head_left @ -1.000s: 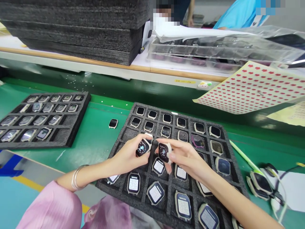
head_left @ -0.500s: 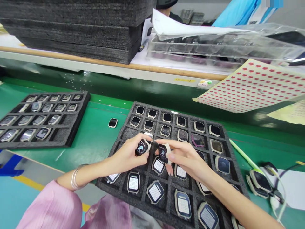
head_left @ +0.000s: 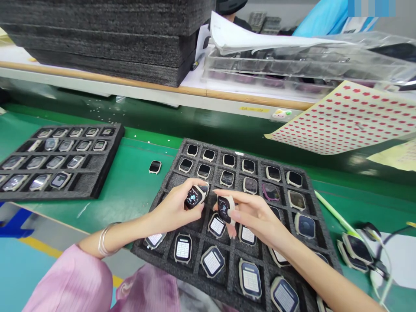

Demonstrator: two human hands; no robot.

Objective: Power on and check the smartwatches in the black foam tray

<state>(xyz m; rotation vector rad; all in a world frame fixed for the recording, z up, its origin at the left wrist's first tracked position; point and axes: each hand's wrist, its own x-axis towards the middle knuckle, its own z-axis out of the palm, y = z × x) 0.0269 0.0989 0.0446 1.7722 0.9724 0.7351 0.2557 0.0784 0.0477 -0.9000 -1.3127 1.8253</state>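
My left hand [head_left: 182, 203] is closed around a smartwatch body [head_left: 194, 197] whose dark screen shows a lit dial. My right hand [head_left: 251, 212] pinches another strapless smartwatch [head_left: 224, 209] by its pale case, its lit screen tilted to the left. Both watches hang a little apart above a black foam tray [head_left: 232, 247] with square compartments. Watches with white lit screens, such as one smartwatch [head_left: 183, 248], sit in the near rows. In the far rows the screens are dark, and one watch has a purple frame [head_left: 271, 192]. My forearm covers some right-hand compartments.
A second foam tray of watches [head_left: 94, 184] lies at the left. Between the trays one loose watch [head_left: 155, 167] rests on the green bench. Watches and cables [head_left: 355, 249] are at the right. Stacked black foam [head_left: 97, 43] and clear plastic trays [head_left: 292, 65] occupy the shelf; a sticker sheet [head_left: 344, 119] hangs down.
Both hands keep hold of their watches in nearly the same place. The watch in my left hand has turned slightly. The whole view has shifted a little.
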